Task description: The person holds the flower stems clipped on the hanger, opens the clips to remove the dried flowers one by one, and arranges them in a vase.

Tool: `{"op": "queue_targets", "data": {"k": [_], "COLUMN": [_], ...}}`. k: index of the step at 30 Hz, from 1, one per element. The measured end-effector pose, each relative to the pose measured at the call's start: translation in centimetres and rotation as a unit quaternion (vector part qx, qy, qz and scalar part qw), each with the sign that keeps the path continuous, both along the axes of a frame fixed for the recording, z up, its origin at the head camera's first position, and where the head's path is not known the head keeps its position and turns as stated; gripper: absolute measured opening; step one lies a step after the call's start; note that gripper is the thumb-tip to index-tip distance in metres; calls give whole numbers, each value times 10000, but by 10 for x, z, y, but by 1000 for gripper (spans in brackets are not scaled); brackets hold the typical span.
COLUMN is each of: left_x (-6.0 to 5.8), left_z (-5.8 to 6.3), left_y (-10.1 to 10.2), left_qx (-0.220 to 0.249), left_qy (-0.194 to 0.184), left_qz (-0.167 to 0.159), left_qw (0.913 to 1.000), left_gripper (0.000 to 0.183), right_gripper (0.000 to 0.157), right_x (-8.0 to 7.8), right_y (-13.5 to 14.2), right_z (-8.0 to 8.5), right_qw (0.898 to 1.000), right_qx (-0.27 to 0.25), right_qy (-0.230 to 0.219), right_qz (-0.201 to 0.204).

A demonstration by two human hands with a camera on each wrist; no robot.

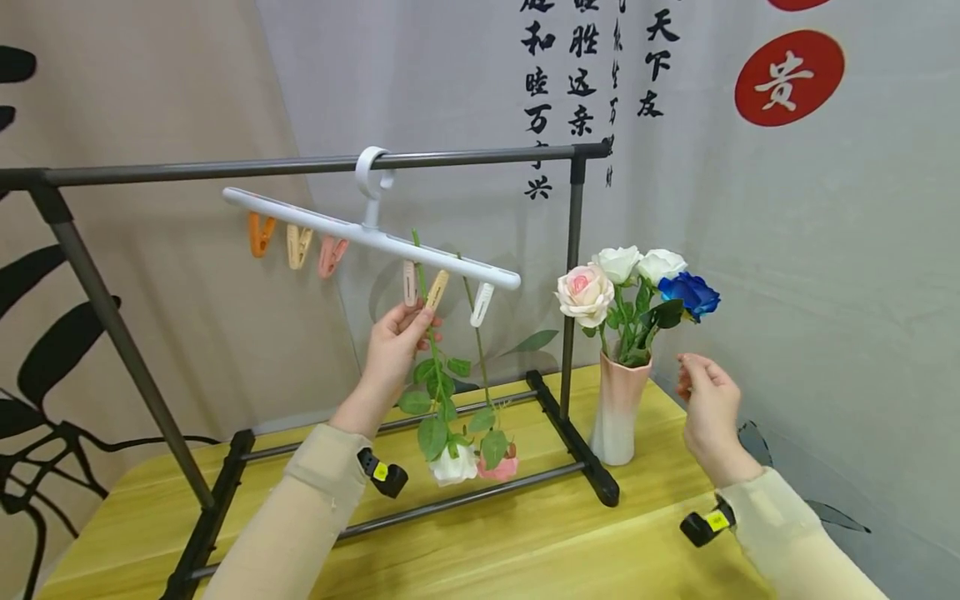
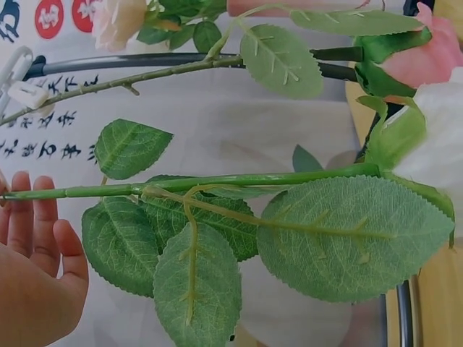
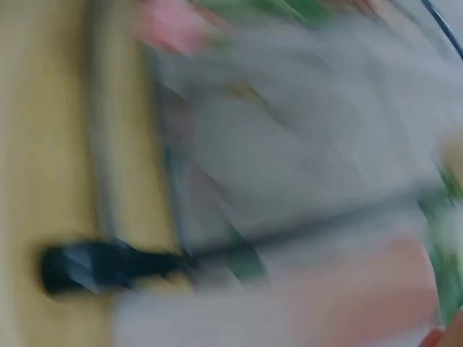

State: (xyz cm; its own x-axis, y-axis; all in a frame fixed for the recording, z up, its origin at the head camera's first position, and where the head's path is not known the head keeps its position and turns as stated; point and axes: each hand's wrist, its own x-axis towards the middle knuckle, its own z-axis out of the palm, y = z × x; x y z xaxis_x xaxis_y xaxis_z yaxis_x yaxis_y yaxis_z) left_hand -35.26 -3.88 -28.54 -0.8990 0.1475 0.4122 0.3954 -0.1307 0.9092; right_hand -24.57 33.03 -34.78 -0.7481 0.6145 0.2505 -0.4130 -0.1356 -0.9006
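Left hand (image 1: 392, 343) pinches rose stem (image 1: 433, 354) at hanger (image 1: 375, 237) clip (image 1: 437, 290), bloom hanging down. Right hand (image 1: 707, 408) relaxed, empty, near vase (image 1: 618, 408). Stem probably light, bendy; hold near clip.

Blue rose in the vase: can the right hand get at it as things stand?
Probably yes. The right hand hovers just right of the vase, holding nothing, and the blue rose sits on the vase's right side above it. Nothing stands between them.

Even bright light, soft shadows; head view sharp, right wrist view motion-blurred.
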Motion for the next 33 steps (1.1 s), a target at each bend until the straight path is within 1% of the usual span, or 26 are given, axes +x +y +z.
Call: {"op": "queue_targets", "data": {"k": [2,4,6,8,10,11,13,15,17,20,24,26,29,33], "left_x": [0,0,0,0,1,1,1,0,-1,-1,1,1,1,2], "left_z": [1,2,2,2,1,0,-2,-6,-9,-12,-14,-14,-15,-14], "left_y": [0,0,1,2,3,3,3,4,5,6,10,12,14,17], "left_qx": [47,57,59,75,91,84,62,22,-29,-77,-127,-163,-250,-341], "left_qy": [-13,-16,1,21,-1,-23,-81,-110,-88,-52,-130,-187,-226,-252], "left_qz": [9,18,20,38,47,60,55,34,39,100,116,76,19,67], "left_qw": [10000,10000,10000,10000,9999,9999,9999,9999,9999,9999,9998,9997,9994,9991], "left_gripper": [35,35,35,35,35,35,34,33,31,29,31,32,33,32], "right_gripper": [19,19,17,15,13,13,16,22,29,37,47,50,53,52], "right_x": [9,15,16,13,8,5,-1,-9,-18,-33,-51,-57,-64,-74], "right_y": [-24,-49,-70,-87,-103,-111,-124,-136,-147,-161,-176,-182,-190,-202], "right_z": [-5,-7,-4,4,14,19,30,39,49,62,76,83,92,105], "right_qw": [9978,9885,9709,9456,9232,9140,9016,8953,8921,8915,8951,8977,9025,9106], "right_qx": [633,1354,1973,2485,2774,2895,3050,3088,3012,2615,2090,1951,1907,1853], "right_qy": [168,557,1127,1689,1944,1936,1698,1298,962,652,389,275,86,-95], "right_qz": [82,381,764,1245,1815,2084,2555,2936,3227,3640,3920,3940,3860,3693]}}
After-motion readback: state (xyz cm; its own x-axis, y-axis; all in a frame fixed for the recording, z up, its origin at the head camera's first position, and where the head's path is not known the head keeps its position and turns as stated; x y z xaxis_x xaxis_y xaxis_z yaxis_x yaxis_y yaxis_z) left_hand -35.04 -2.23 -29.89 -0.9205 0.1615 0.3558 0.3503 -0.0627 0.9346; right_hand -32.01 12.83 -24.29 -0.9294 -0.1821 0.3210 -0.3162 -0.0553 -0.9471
